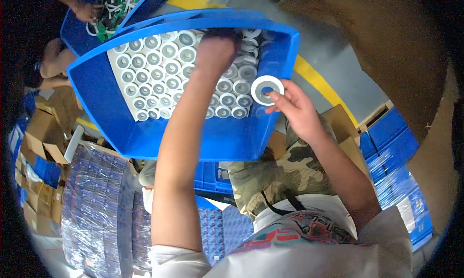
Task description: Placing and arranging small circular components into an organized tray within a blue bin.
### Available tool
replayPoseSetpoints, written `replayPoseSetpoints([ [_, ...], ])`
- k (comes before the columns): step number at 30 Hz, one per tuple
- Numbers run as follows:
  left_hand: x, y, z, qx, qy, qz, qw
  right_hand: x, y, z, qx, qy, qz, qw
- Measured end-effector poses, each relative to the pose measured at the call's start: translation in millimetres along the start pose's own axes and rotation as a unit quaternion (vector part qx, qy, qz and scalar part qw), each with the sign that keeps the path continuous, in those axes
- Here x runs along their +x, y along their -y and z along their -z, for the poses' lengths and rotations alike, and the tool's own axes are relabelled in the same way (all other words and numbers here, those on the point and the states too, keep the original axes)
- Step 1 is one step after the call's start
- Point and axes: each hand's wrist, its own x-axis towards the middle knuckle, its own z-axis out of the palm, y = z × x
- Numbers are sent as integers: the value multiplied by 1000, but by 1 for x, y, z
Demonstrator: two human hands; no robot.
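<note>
Nearest, at the lower edge of the frame, I see a white printed shirt and camouflage trousers, with both forearms rising from there toward a blue plastic crate (121, 118) at centre.

Right hand (295, 106): the grip is a light pinch, thumb and fingertips closed on the lower right rim of one white tape roll (267, 89). The roll is held flat, its open core facing the camera, just over the right wall of the crate. I judge that the rim pinch keeps the core and face unobstructed and the roll clear of the packed rows.

Left hand (215, 51): it reaches over the near wall, palm down, into the upper middle of the crate. The fingers curl down among the rolls; I cannot tell whether they are closed on one, since the back of the hand hides them.

Packed white rolls (154, 75): they stand on end in tight rows on the crate floor, cores up, each touching its neighbours. That arrangement appears to let any single roll be lifted straight out.

At lower left, shrink-wrapped stacks of blue packets (96, 205) lie beside brown cartons (43, 133). At right, more blue crates (396, 152) are stacked. At upper left, another person's hand (87, 11) rests in a second blue bin (72, 31) holding white and green parts.
</note>
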Motion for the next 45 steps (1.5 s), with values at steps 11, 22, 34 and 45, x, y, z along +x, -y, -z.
replayPoseSetpoints([
  [11, 69, -18, -27, -33, -138, 101, 985, -1, 4, -4, -15, -16, -14, 1000],
  [22, 75, -6, -48, -27, -55, 78, 995, 0, 1, -4, 32, -9, -2, 999],
  [34, 17, -22, -15, 4, 39, 92, 995, -4, -2, -7, -10, -11, 33, 999],
  [45, -2, -17, -3, -21, 38, 102, 994, 12, 19, -54, 119, -118, 19, 986],
])
